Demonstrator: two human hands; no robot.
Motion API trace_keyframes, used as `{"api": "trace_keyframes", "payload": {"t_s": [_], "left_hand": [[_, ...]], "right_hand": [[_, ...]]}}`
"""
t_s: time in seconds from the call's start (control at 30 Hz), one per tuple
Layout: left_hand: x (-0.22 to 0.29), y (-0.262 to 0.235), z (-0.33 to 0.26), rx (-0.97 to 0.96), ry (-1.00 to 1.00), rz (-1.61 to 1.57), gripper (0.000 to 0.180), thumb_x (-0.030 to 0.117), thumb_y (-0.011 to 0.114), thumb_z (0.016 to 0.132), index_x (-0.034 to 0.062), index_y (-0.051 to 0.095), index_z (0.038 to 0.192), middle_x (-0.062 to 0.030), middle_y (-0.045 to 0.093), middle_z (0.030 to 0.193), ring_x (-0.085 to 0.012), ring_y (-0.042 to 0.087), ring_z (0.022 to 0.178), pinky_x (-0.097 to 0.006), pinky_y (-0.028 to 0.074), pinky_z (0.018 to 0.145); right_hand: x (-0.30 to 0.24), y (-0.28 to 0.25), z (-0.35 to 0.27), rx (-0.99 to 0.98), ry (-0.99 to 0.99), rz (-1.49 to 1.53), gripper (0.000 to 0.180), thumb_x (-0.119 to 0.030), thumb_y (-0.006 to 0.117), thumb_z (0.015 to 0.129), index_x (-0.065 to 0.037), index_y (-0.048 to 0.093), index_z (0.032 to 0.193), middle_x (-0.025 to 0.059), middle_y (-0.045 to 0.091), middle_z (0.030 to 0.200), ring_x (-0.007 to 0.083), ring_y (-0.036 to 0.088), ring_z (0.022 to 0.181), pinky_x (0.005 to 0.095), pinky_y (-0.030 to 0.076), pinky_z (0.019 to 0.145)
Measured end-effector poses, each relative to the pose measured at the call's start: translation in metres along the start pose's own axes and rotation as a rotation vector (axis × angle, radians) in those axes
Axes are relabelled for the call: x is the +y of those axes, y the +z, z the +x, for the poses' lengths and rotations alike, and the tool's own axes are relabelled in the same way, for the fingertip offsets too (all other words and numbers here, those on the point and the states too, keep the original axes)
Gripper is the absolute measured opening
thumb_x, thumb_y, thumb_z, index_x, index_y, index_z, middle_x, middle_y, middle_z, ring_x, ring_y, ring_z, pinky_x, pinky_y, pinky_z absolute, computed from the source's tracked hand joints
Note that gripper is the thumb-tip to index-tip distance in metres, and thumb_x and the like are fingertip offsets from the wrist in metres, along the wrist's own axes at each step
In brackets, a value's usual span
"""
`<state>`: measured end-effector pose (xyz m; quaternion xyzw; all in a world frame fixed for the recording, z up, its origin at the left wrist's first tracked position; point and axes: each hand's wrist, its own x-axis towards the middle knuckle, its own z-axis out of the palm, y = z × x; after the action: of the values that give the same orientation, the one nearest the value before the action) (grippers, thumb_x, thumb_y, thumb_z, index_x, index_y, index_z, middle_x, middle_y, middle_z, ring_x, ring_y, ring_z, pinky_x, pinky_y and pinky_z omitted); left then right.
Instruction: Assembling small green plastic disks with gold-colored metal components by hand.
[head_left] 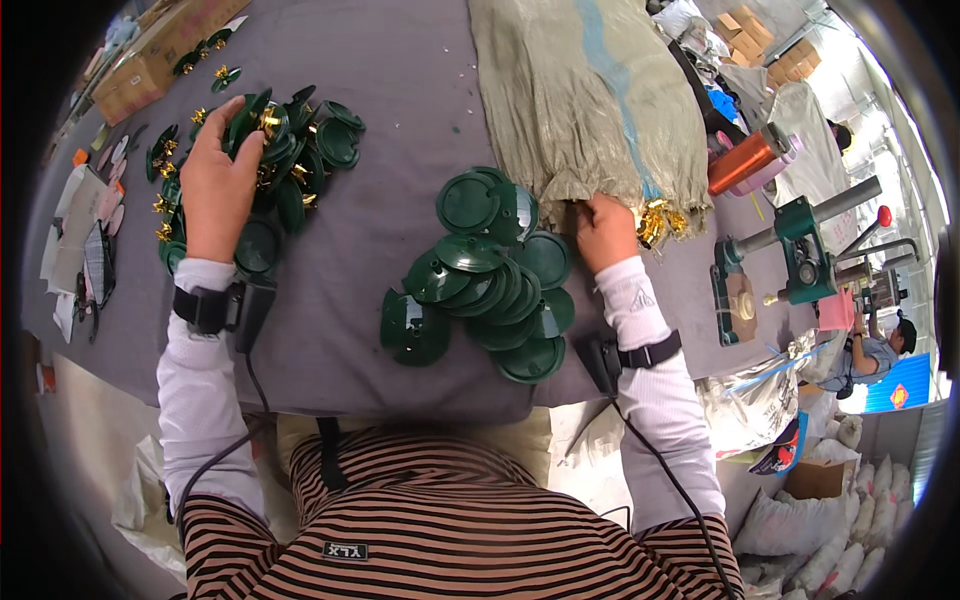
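At the left, my left hand (pixel 218 190) reaches into a heap of dark green round discs (pixel 290 150) with gold metal clips. Its thumb and fingers are apart, with green discs behind and between them. My right hand (pixel 606 232) pinches the gathered mouth of a pale woven sack (pixel 560 110) with a blue stripe. Gold clips (pixel 660 222) poke out of the sack beside that hand. Between my hands lies a loose, overlapping pile of flat green discs (pixel 490 285), no gold clips visible on it.
A green hand press (pixel 800 250) with a red-knobbed lever stands at the right, near an orange cylinder (pixel 745 160). Paper and scraps (pixel 85 230) lie at the left edge, a cardboard box (pixel 140 80) behind them. Another person (pixel 870 355) is far right.
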<state>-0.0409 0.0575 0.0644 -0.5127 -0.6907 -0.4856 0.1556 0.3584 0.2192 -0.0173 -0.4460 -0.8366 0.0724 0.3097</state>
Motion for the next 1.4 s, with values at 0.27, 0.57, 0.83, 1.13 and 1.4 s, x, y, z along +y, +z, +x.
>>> {"api": "trace_keyframes", "payload": {"t_s": [0.27,0.57,0.83,1.13,1.4], "left_hand": [[0.073,0.101,-0.068,-0.660,0.231,-0.337,0.034,0.020,0.070,0.083,0.0015,0.064,0.111,-0.0147,0.064,0.121,-0.0318,0.061,0.111,-0.038,0.046,0.097],[0.102,0.129,-0.065,-0.853,0.258,-0.109,0.046,0.044,0.070,0.079,-0.0012,0.066,0.087,-0.0189,0.067,0.090,-0.0380,0.063,0.085,-0.043,0.050,0.076],[0.104,0.120,-0.060,-0.770,0.174,-0.036,0.028,0.027,0.064,0.079,-0.0009,0.067,0.080,-0.0214,0.066,0.077,-0.0411,0.063,0.076,-0.044,0.052,0.069],[0.122,0.049,-0.095,-0.712,-0.654,-1.001,0.022,0.013,0.064,0.090,-0.0066,0.065,0.098,-0.0012,0.066,0.079,-0.0046,0.056,0.069,-0.022,0.045,0.060],[0.138,0.039,-0.116,-0.607,-0.435,-0.831,0.021,0.012,0.067,0.087,-0.0058,0.065,0.098,-0.0057,0.068,0.077,-0.0051,0.056,0.068,-0.024,0.047,0.059]], "right_hand": [[0.020,0.022,0.012,-0.112,0.100,-0.541,0.020,-0.022,0.068,0.079,-0.002,0.065,0.077,0.0212,0.065,0.076,0.0397,0.065,0.074,0.0484,0.052,0.070],[-0.005,-0.011,-0.025,-0.054,-0.060,-0.102,0.032,-0.018,0.079,0.070,-0.010,0.071,0.099,0.0105,0.066,0.093,0.0285,0.062,0.094,0.0389,0.051,0.079],[-0.041,-0.039,-0.056,0.108,0.193,0.721,0.036,0.006,0.064,0.082,-0.005,0.066,0.116,0.0046,0.060,0.105,0.0096,0.056,0.095,0.0234,0.047,0.079],[-0.127,-0.042,-0.069,0.084,0.064,0.814,0.027,0.004,0.065,0.083,-0.002,0.063,0.108,0.0082,0.055,0.111,0.0152,0.060,0.093,0.0257,0.048,0.078],[-0.148,-0.033,-0.067,0.214,-0.191,0.402,0.033,0.003,0.075,0.073,-0.003,0.065,0.104,0.0128,0.065,0.102,0.0273,0.065,0.090,0.0316,0.053,0.077]]}}
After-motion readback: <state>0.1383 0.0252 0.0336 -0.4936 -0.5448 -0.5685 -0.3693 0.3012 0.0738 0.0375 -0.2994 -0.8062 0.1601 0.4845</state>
